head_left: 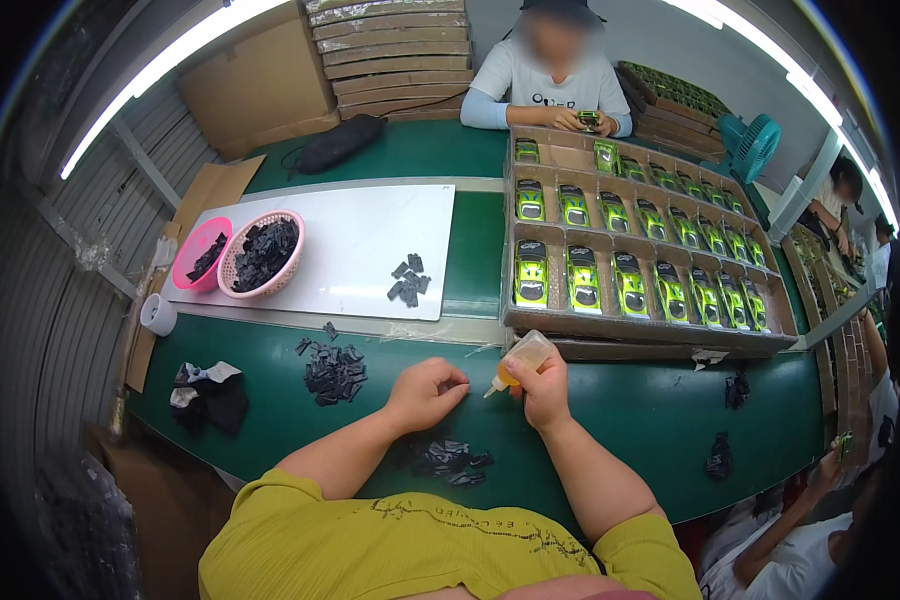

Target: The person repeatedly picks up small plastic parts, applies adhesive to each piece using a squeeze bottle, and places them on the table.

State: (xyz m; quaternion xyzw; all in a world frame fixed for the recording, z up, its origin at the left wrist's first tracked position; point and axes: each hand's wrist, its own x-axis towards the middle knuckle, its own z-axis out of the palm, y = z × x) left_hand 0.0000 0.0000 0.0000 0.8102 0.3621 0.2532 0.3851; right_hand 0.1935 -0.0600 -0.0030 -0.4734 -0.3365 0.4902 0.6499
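My right hand grips a small clear squeeze bottle with amber liquid in it. Its thin nozzle tilts down and left, toward my other hand. My left hand is closed, thumb and fingers pinched together above the green table. Whatever may be between those fingers is too small or hidden to make out. Left of that hand lies a pile of small black plastic pieces. A second group of black pieces lies between my forearms, close to my body.
A cardboard tray of green toy cars stands at the far right. On a white board sit a pink basket and a pink bowl of black parts. Across the table, a person holds a toy car. Dark cloth lies left.
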